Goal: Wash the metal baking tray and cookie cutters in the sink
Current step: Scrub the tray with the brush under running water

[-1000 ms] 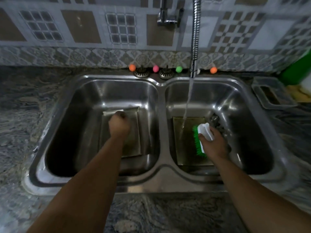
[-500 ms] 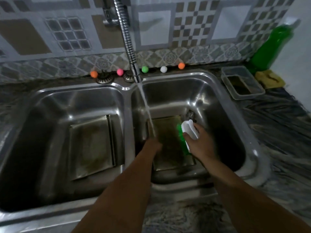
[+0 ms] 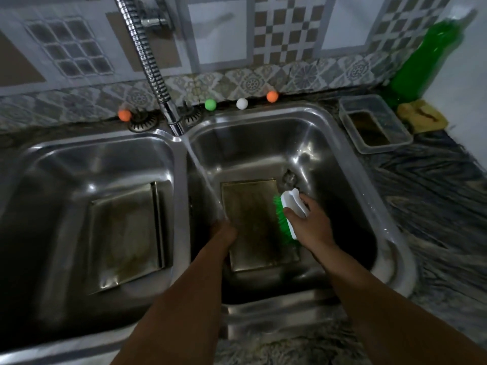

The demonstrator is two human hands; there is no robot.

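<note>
Baking tray [image 3: 253, 222] lies flat on the floor of the sink's right basin [image 3: 324, 154], its long axis running from the near rim toward the tiled wall, short edges near and far. At its near-left corner sits the left hand [image 3: 224, 233], right under the falling water; the fingers are tucked out of sight, so whether they pinch the tray's edge I cannot tell. On the tray's right edge, the right hand [image 3: 311, 222] has its fingers and thumb wrapped round the white back of a scrubbing brush [image 3: 290, 214], green bristles turned left onto the tray. Left of the tray, over the divider, a second tray [image 3: 126, 233] rests in the left basin, also long axis near-to-far. Beyond the tray's far-right corner shows a small dark metal thing, too blurred to name. Farther back, the faucet hose [image 3: 150, 67] pours a slanting stream toward the tray's left side. Past the sink's far rim sit small coloured balls [image 3: 210, 104]; far right of the tray, a clear plastic container [image 3: 350, 127] and a green bottle [image 3: 427, 59].
</note>
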